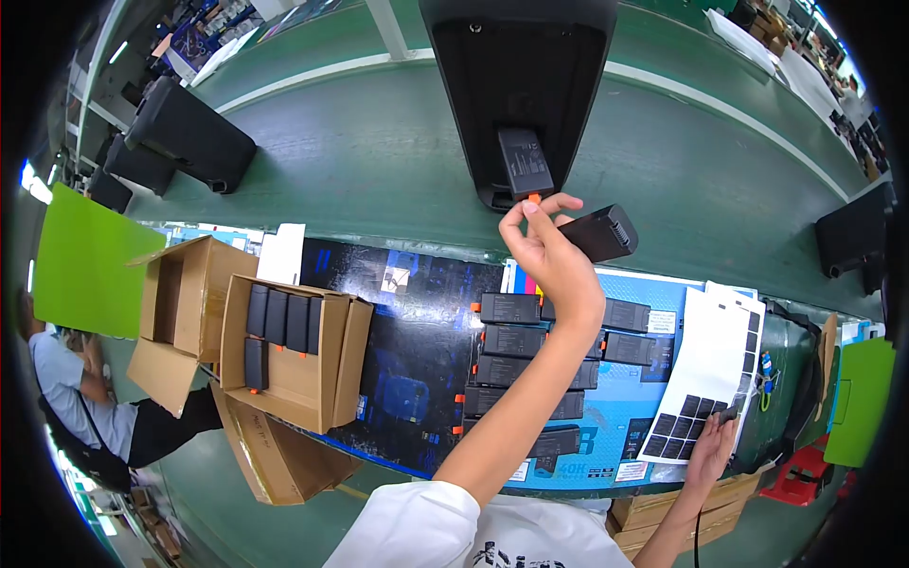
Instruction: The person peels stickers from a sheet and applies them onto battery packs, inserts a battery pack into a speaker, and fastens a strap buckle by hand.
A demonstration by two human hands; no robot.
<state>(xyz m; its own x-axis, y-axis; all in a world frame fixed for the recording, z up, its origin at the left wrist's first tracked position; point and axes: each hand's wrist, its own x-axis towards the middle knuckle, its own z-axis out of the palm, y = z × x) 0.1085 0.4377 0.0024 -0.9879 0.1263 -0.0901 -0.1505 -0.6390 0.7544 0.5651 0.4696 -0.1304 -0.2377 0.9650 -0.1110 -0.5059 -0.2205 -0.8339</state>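
My left hand (554,256) reaches up to a tall black case (521,66). Its thumb and fingertips pinch the orange tab of a black battery pack (525,163) lying against the case's lower part. A second black pack (602,234) sticks out to the right from the same hand's other fingers. My right hand (710,452) is at the lower right, beside a white sheet (705,350) with black labels, its fingertips closed on a small dark piece (727,415). Under my left forearm, several black packs (513,339) with orange tabs lie in rows on a blue printed surface.
An open cardboard box (341,364) at the left holds several black packs, with another open box (204,293) beside it. More black cases (189,133) stand at the far left and right. A seated person (80,388) is at the left edge. Red stool (798,476) at right.
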